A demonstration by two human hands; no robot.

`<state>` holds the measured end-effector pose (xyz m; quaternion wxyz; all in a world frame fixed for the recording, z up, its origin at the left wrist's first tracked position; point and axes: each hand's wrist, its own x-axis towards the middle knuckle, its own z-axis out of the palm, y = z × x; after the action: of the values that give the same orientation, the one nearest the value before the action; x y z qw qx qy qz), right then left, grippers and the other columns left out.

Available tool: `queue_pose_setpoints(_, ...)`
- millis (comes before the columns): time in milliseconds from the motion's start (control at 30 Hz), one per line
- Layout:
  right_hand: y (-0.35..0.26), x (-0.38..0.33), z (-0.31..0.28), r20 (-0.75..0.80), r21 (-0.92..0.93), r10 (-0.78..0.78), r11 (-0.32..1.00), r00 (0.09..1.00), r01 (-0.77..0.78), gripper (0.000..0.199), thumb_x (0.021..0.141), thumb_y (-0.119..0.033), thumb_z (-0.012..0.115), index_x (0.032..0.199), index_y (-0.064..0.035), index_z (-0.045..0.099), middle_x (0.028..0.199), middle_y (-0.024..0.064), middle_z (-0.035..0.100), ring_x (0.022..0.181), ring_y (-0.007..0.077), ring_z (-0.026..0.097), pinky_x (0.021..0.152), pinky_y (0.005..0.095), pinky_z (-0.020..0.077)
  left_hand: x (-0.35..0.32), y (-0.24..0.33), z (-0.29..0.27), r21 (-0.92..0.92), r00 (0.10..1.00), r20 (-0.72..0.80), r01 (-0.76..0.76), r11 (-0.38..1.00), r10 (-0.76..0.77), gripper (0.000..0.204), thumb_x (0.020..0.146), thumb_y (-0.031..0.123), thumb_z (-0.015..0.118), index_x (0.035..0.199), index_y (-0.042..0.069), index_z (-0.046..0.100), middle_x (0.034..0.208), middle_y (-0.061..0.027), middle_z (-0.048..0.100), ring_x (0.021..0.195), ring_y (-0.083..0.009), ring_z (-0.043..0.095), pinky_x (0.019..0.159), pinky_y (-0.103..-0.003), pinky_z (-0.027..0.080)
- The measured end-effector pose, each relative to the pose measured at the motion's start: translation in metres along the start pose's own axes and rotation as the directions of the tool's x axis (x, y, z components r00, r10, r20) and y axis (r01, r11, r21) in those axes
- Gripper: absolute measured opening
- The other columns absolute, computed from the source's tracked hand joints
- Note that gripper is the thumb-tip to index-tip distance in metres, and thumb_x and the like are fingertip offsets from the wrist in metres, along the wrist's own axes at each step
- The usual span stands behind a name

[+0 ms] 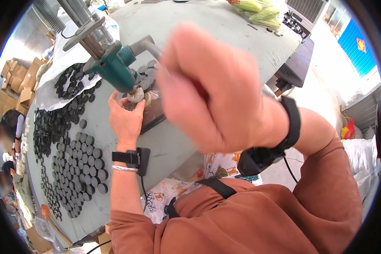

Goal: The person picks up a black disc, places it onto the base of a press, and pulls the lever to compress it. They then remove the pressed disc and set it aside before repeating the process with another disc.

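A green hand press (113, 70) stands at the left of centre, its ram pointing down at a small fixture. My left hand (126, 116) is at the ram's foot, thumb and fingers closed around a pale round piece (135, 95); part of the piece is hidden by the fingertips. Close in front of the camera, my right hand (216, 84) is raised and closed in a fist, a little blurred. The press's grey lever (150, 47) runs to this fist, which wraps its hidden end. Several grey discs (146, 80) lie just behind the fixture.
Many grey-topped black discs (82, 163) cover the table (156, 156) left of my forearm. Black rings (51, 127) are heaped farther left, by a white sack (51, 95). An orange-handled tool (51, 220) lies near the left edge. Green bagged produce (258, 12) sits at the back.
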<state>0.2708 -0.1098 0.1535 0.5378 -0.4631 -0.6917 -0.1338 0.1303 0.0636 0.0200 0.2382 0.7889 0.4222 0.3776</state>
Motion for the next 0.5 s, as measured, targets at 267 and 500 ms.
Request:
queue_pose_setpoints(267, 0.015, -0.071, 0.024, -0.011, 0.057, -0.122, 0.991, 0.992, 0.123, 0.025, 0.067, 0.000, 0.065, 0.087, -0.0043, 0.051, 0.089, 0.0102, 0.054, 0.066, 0.0270, 0.056, 0.053, 0.0335, 0.0464, -0.011, -0.013, -0.019, 0.011, 0.997, 0.045, -0.060, 0.998, 0.059, 0.068, 0.071, 0.019, 0.080, 0.126, -0.006, 0.049, 0.109, -0.0160, 0.064, 0.102, -0.0269, 0.060, 0.091, -0.037, 0.046)
queue_pose_setpoints(500, 0.009, -0.014, -0.008, 0.146, 0.041, -0.163, 0.986, 0.976, 0.159, 0.014, 0.076, -0.002, 0.057, 0.089, 0.0000, 0.053, 0.083, 0.0142, 0.054, 0.064, 0.0274, 0.056, 0.050, 0.0344, 0.0456, -0.016, -0.016, -0.019, 0.160, 0.975, 0.114, -0.209, 0.965, 0.192, 0.055, 0.076, 0.022, 0.076, 0.117, -0.007, 0.056, 0.112, -0.0219, 0.061, 0.108, -0.0360, 0.056, 0.093, -0.042, 0.044)
